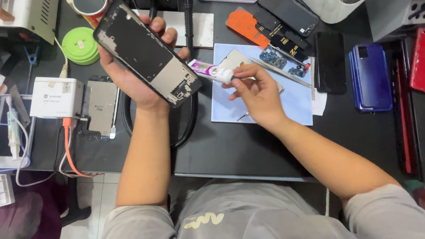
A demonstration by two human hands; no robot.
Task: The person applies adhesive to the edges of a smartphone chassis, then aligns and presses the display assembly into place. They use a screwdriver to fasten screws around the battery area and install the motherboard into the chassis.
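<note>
Left hand [137, 72] is gripping a phone frame [145, 52], fingers wrapped around its edges, holding it tilted above the dark surface [234, 148]. Right hand [255, 94] is pinching a small glue tube [211, 72] by its white cap, nozzle end pointing at the frame's lower corner. Just beyond the right hand, a blue mat [291, 104] is carrying tweezers [281, 72] and small circuit boards [274, 59]. Far right, a white bin [336, 1] is sitting; contents too blurred to tell.

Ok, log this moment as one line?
left hand: holds black phone frame | right hand: holds white-capped glue tube | tube tip: near frame's lower edge
</note>
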